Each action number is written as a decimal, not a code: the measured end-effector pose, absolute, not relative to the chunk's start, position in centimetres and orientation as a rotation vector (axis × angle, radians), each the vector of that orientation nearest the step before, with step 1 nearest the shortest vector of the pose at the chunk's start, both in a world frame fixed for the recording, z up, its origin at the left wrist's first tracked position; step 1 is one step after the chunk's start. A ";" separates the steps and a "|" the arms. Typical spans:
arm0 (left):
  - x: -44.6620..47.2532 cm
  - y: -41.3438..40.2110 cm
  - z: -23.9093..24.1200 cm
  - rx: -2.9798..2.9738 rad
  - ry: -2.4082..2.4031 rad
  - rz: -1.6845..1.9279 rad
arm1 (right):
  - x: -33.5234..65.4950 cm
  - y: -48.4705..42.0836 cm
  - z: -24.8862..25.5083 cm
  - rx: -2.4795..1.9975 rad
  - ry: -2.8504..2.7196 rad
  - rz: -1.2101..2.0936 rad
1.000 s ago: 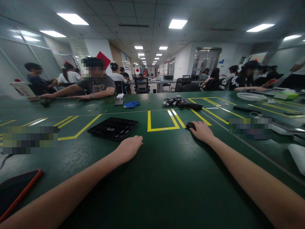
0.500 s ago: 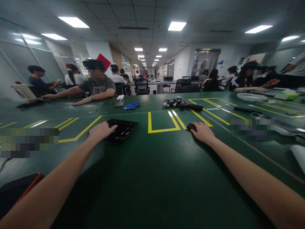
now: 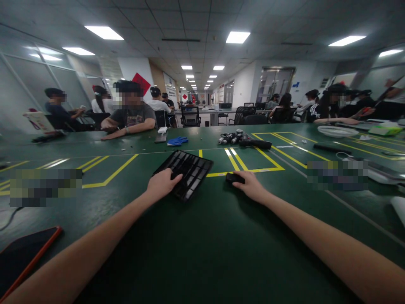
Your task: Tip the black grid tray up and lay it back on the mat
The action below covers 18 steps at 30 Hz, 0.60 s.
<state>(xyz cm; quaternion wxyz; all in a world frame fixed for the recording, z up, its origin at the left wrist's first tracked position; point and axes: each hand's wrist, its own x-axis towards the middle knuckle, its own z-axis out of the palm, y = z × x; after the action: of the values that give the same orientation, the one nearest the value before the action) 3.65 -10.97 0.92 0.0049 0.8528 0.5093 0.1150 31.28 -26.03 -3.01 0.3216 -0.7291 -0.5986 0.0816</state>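
Observation:
My left hand (image 3: 162, 184) grips the near left corner of a black compartmented tray (image 3: 187, 169), which is tilted with its far edge raised over the green table (image 3: 202, 236). My right hand (image 3: 251, 184) rests on the table just right of the tray, fingers closed on a small black object (image 3: 233, 178). The tray's cells look dark; I cannot tell what they hold. Both forearms reach forward from the near edge.
A phone with a red edge (image 3: 25, 257) lies near left. Far across lie blue gloves (image 3: 177, 140), a cluster of small silver-black parts (image 3: 230, 137) and a black tool (image 3: 255, 144). Yellow tape lines (image 3: 249, 165) mark boxes. Seated people work at the far side.
My left hand reached the tray, took hold of it and dragged it right and nearer, tilting it. My right hand slid the small black object left and toward me.

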 end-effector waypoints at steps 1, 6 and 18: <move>4.6 -12.2 0.6 2.664 1.500 0.419 | 29.8 -26.1 -3.1 -1.782 -1.567 0.310; 7.3 -17.7 -0.5 2.606 1.060 0.583 | 25.7 -26.9 -3.8 -1.248 -1.524 0.635; 6.9 -20.6 -1.9 2.441 0.824 0.631 | 25.9 -28.0 -3.9 -1.296 -1.792 0.595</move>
<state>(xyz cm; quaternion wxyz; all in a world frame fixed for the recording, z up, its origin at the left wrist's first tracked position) 6.86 -20.55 -1.93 0.2423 0.8929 0.3013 0.2308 25.91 -27.97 -3.92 0.4129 -0.5155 -0.7126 0.2364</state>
